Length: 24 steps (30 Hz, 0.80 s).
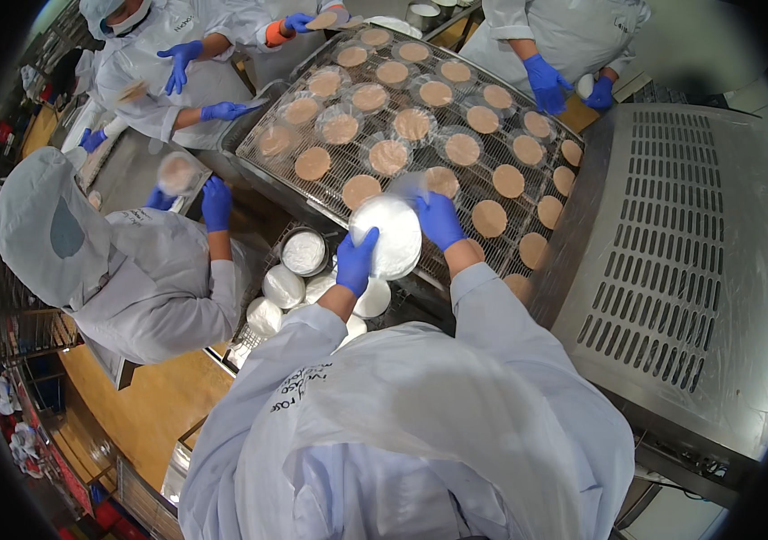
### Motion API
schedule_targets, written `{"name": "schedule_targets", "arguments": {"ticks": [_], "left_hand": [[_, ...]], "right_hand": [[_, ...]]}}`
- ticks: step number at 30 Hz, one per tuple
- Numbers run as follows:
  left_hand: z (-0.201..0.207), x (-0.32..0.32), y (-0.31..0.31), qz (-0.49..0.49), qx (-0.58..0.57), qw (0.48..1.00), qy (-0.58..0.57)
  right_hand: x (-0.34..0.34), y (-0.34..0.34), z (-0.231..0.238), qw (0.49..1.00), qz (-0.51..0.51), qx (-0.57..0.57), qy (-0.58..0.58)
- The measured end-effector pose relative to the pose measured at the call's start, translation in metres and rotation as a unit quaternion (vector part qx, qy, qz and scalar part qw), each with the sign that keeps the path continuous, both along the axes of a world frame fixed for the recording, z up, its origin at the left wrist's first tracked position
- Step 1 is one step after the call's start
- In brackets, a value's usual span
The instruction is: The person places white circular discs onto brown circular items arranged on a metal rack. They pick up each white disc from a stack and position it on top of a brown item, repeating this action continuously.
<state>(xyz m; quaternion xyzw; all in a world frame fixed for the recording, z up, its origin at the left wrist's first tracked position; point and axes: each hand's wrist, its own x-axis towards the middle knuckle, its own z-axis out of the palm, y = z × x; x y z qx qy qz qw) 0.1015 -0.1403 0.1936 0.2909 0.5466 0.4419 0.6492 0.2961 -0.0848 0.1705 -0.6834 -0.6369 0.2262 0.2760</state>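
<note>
My left hand [357, 261] is closed on the near edge of a stack of thin round white sheets [393, 238], tilted above the front edge of a conveyor. At the stack's far right side, my right hand [440, 221] pinches a single translucent sheet [411, 185], blurred by motion. Just beyond my hands, tan round patties [388, 157] lie in rows on the conveyor's wire mesh belt [298, 200]. Clear round sheets show around many of the patties; the nearer right-hand ones seem to lie bare on the mesh.
Left of my arms, several white round stacks [283, 286] fill a crate beside a round metal container [304, 252]. A slotted steel cover [672, 225] stands at the right. Co-workers in white with blue gloves work at the left [150, 279] and across the belt [564, 54].
</note>
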Motion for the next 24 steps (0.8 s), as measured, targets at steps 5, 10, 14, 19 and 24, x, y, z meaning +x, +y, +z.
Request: {"name": "schedule_targets", "arguments": {"ticks": [5,10,14,19,24], "left_hand": [[0.006,-0.004,-0.012,0.014,-0.015,0.999,0.027],[-0.023,0.0,-0.02,0.025,-0.026,0.999,-0.027],[-0.03,0.016,-0.023,0.003,-0.004,1.0,-0.031],[-0.047,0.014,-0.011,-0.002,0.033,0.998,-0.058],[-0.024,-0.034,0.022,-0.027,-0.027,0.998,-0.044]], "right_hand": [[0.126,0.03,0.0,0.987,-0.109,0.001,0.121],[0.205,0.042,-0.017,0.965,-0.22,0.108,-0.091],[0.182,0.016,-0.075,0.986,-0.095,0.016,-0.138],[0.086,-0.035,-0.056,1.0,0.007,0.016,0.022],[-0.057,-0.001,0.024,0.992,0.01,-0.104,0.07]]}}
